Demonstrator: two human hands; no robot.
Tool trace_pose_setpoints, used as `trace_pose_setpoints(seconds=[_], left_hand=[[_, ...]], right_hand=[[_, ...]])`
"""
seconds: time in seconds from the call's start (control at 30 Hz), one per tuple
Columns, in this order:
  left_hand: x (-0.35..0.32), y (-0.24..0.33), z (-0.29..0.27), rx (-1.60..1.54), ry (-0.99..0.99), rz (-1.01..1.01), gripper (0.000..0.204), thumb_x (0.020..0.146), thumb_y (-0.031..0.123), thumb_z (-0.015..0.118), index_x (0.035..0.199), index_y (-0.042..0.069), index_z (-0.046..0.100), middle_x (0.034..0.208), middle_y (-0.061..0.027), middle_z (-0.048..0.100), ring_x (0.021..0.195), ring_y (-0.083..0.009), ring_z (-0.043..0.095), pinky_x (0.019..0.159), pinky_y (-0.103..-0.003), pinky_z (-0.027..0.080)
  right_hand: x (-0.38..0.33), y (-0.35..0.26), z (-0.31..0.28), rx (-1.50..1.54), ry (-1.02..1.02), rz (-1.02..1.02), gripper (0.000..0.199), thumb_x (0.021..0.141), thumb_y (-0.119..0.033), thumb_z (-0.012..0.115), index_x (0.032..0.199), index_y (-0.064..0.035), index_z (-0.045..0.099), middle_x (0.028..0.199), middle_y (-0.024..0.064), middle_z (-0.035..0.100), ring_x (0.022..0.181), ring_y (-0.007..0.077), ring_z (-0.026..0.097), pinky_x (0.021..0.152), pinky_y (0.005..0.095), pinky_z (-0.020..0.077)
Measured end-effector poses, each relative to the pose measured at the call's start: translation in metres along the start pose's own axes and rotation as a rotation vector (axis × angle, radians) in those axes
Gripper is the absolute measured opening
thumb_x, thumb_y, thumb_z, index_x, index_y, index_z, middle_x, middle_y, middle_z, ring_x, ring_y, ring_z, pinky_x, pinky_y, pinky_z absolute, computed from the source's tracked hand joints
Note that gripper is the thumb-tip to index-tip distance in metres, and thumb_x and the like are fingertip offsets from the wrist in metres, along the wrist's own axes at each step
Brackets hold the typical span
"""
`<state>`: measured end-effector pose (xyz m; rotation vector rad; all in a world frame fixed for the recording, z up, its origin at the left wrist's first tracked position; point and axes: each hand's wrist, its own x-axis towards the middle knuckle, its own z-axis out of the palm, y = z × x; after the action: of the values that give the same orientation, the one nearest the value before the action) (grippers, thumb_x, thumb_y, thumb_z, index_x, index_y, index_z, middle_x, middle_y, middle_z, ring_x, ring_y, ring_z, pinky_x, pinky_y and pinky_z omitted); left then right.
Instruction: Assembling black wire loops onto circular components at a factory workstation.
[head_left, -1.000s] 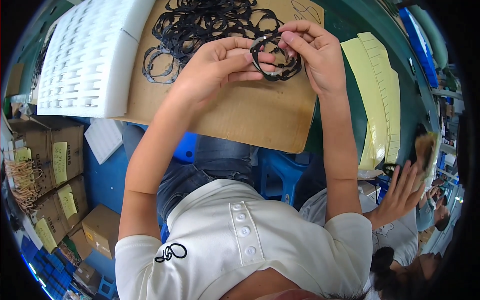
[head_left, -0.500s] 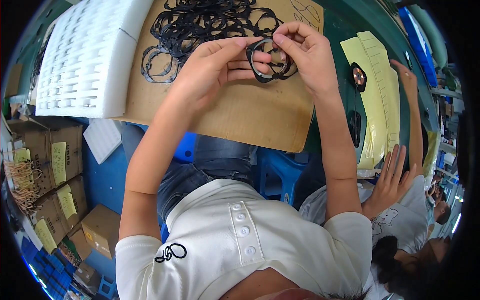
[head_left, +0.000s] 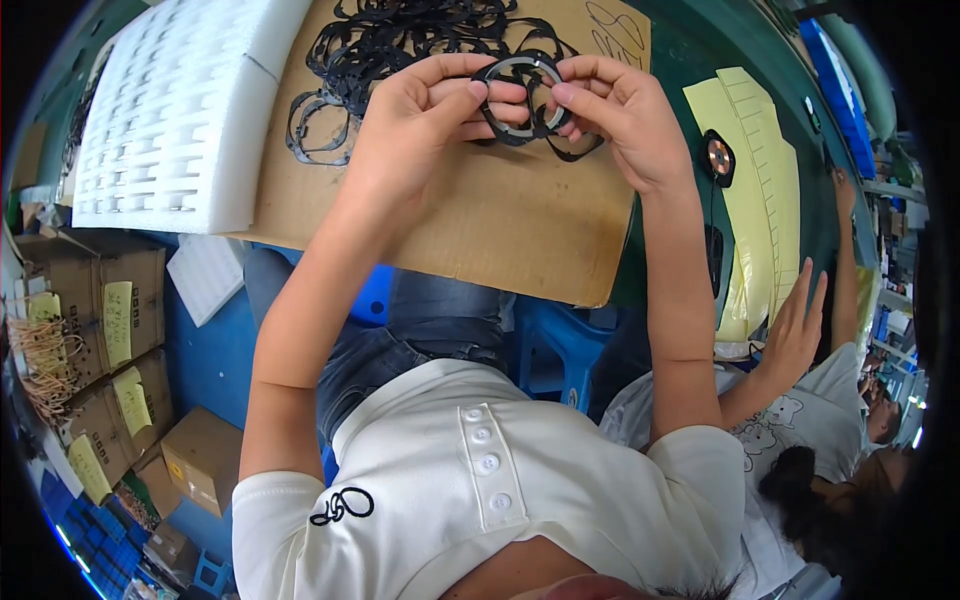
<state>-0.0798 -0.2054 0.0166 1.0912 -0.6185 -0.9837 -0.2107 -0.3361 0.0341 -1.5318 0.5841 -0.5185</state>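
"Across the green table (head_left: 715,50), why the cardboard sheet (head_left: 520,230)?"

"Apparently to keep parts together. At its left edge, a white foam block (head_left: 190,120) walls it off; to the right lies a yellow sheet (head_left: 755,190)."

"What's in the way?"

"That tangled heap of black frames (head_left: 400,45), just behind the hands; it muddles the outline of what they hold."

"Hold how?"

"Left hand (head_left: 415,120) and right hand (head_left: 630,115) pinch opposite sides of a black ring (head_left: 523,61), grey-lined, above the cardboard sheet, probably to steady it. The left fingers partly hide it."

"Anything smaller?"

"One copper-centred disc (head_left: 717,157), at the yellow sheet's left edge."
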Motion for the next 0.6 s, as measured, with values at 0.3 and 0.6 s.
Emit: trace_pose_setpoints(seconds=[0.3,0.6], left_hand=[[-0.001,-0.006,0.005,0.028,0.02,0.099,0.027,0.088,0.007,0.047,0.113,-0.003,0.048,0.096,-0.0175,0.063,0.085,-0.0215,0.065,0.069,-0.02,0.051],[0.001,-0.003,0.0,-0.002,-0.008,0.076,0.028,0.088,0.007,0.048,0.114,-0.002,0.049,0.093,-0.016,0.063,0.084,-0.0217,0.064,0.07,-0.021,0.051]], right_hand=[[0.0,0.004,-0.007,-0.047,-0.019,-0.007,0.013,0.075,-0.002,0.064,0.085,0.0032,0.059,0.067,0.0079,0.058,0.051,0.01,0.053,0.045,0.0161,0.0445],[0.001,0.0,-0.008,0.179,-0.153,0.103,0.015,0.073,0.0,0.065,0.086,0.0029,0.058,0.066,0.007,0.056,0.05,0.0094,0.052,0.044,0.015,0.0413]])
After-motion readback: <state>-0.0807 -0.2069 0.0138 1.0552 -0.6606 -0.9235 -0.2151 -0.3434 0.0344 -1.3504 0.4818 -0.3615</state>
